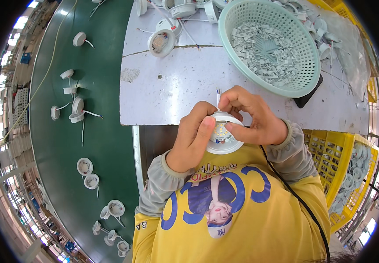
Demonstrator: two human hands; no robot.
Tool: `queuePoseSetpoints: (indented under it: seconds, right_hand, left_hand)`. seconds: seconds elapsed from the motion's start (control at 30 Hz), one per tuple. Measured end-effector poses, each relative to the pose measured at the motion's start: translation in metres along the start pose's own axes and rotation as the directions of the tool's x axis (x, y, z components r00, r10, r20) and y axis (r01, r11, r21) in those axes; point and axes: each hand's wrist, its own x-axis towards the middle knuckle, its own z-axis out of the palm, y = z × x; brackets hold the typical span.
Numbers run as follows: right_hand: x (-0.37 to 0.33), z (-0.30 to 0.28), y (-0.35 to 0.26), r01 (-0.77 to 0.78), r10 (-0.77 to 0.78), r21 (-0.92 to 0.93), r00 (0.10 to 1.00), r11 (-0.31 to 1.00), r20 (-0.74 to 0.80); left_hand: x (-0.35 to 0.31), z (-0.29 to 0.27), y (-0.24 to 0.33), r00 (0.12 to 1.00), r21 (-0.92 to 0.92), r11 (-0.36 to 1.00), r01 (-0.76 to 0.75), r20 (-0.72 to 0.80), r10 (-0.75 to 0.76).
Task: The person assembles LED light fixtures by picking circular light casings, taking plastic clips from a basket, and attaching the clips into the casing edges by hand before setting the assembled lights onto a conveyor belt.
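Observation:
Between my hands, just in front of the table's near edge, is a round white LED downlight (227, 148). Its open face is turned up toward me and shows a board with small yellow LEDs and bits of blue and red wire. A white cable (218, 97) with bare-cored ends sticks out at its far side. My left hand (194, 136) grips the left rim, thumb along the edge. My right hand (255, 116) has its thumb on the right part of the face, with its fingers curled behind the rim beside the cable. What those fingers touch is hidden.
A pale green basket (305, 72) of small white clips stands on the white table (176, 96), partly over a dark flat object (308, 94). More lamp housings (161, 43) lie behind. Left runs a green conveyor (53, 144) carrying lamps; right stands a yellow crate (325, 149).

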Motion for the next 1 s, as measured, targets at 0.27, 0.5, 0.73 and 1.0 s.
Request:
queuePoseSetpoints:
  seconds: [0.27,0.5,0.73,1.0]
  right_hand:
    - [0.001,0.001,0.004,-0.023,0.021,0.162,1.000,0.987,0.018]
    - [-0.002,-0.003,0.004,-0.121,0.094,0.280,0.990,0.952,0.108]
    - [-0.006,0.002,0.005,-0.242,0.249,0.523,0.967,0.817,0.059]
    - [-0.007,-0.004,0.001,-0.138,0.145,0.239,0.989,0.961,-0.012]
  left_hand:
    - [-0.003,0.002,-0.012,1.000,-0.119,0.993,-0.011,0.013,0.013]
    - [-0.005,0.002,-0.006,0.997,-0.037,0.997,-0.068,-0.042,0.066]
    - [-0.007,0.000,-0.005,1.000,-0.063,0.998,0.002,-0.008,-0.002]
    - [-0.007,0.001,0.000,0.999,-0.002,1.000,0.022,0.033,-0.022]
